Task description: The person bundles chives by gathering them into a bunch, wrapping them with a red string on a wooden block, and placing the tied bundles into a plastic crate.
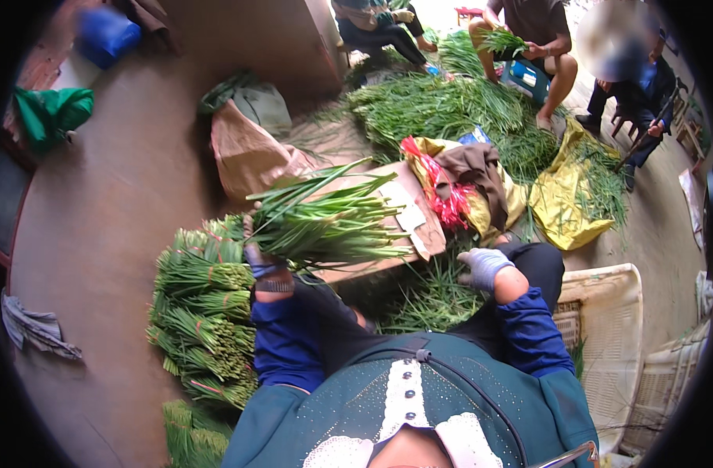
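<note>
Our left hand (254, 253) grasps a bunch of slender green stalks (333, 226) above the flat brown board (430, 231); our right hand (484, 267) (knit-gloved, fingers loosely curled) hangs released near loose, stringy greenery (430, 300).

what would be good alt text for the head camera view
A person's gloved left hand holds a bunch of long green stalks beside a pile of tied green bundles, while the right hand, apparently empty, hovers near loose greens. Other people sit beyond, near heaped greens.

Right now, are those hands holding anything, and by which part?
The left hand holds a bunch of greens near its left end; nothing shows in the grasp of the right hand.
</note>
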Motion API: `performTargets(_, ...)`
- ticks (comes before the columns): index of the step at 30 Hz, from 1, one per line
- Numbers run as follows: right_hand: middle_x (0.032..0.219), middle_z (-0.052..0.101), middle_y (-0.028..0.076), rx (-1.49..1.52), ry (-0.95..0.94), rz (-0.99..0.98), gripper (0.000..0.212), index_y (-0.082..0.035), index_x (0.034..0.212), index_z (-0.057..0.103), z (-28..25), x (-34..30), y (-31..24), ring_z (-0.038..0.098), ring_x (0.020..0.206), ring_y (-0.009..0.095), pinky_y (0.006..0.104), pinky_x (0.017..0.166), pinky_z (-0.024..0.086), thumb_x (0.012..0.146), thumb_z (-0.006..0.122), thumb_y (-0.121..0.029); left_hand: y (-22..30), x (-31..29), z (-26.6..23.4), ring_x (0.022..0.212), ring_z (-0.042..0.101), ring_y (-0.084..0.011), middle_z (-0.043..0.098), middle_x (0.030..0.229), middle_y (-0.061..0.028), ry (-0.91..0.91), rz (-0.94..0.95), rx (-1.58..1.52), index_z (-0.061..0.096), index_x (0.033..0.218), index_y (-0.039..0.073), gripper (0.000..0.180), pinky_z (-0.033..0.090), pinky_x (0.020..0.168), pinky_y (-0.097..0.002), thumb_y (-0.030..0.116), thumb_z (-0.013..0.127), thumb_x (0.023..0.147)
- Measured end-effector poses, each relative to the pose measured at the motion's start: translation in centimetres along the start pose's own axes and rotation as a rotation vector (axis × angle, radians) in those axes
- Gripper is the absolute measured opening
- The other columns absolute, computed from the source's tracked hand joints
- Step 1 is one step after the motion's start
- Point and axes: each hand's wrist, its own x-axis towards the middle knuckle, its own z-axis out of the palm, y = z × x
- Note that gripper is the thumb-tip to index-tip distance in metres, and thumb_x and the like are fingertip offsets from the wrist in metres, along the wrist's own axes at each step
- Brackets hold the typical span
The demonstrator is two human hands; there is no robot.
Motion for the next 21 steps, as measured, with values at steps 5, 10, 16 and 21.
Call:
performTargets(5, 0.073, 0.065, 0.017, 0.814, 0.328, -0.124, 0.022, -0.002, 0.09, 0.066, -5.3, 0.6, -3.6, 0.067, 0.071, 0.028, 0.0369, 0.066, 0.053, 0.088, 0.061, -0.024, 0.4, -1.4, -0.3, 0.098, 0.064, -0.0279, 0.069, 0.112, -0.0112, -0.067, -0.106, 0.058, 0.065, 0.118, 0.008, 0.04, 0.051, 0.091, -0.0461, 0.038, 0.045, 0.101)
performTargets(10, 0.088, 0.067, 0.007, 1.57, 0.502, -0.267, 0.028, 0.002, 0.111, 0.061, -7.9, 3.0, -6.4, 0.065, 0.074, 0.013, 0.0255, 0.068, 0.052, 0.092, 0.063, -0.018, -0.6, -0.8, 0.1, 0.098, 0.063, -0.0293, 0.068, 0.113, -0.0114, -0.052, -0.142, 0.123, 0.065, 0.118, 0.009, 0.041, 0.05, 0.092, -0.0459, 0.04, 0.044, 0.1)
performTargets(16, 0.077, 0.065, 0.001, 1.129, 0.655, -0.289, 0.021, 0.0, 0.103, 0.065, -10.6, 5.7, -10.2, 0.059, 0.064, 0.007, 0.0218, 0.058, 0.049, 0.088, 0.068, -0.016, -1.4, -0.1, -1.0, 0.098, 0.063, -0.0293, 0.068, 0.112, -0.0128, 0.02, -0.139, 0.16, 0.065, 0.115, 0.006, 0.041, 0.05, 0.093, -0.0457, 0.037, 0.042, 0.1)
performTargets(21, 0.078, 0.062, 0.001, 1.617, 0.145, -0.214, 0.022, -0.002, 0.103, 0.066, -9.6, 6.9, -8.4, 0.054, 0.055, 0.007, 0.0204, 0.05, 0.044, 0.088, 0.069, -0.019, -1.4, -0.2, -0.3, 0.093, 0.064, -0.0273, 0.069, 0.107, -0.0114, -0.017, -0.156, 0.168, 0.066, 0.109, 0.005, 0.037, 0.051, 0.09, -0.043, 0.033, 0.045, 0.1)
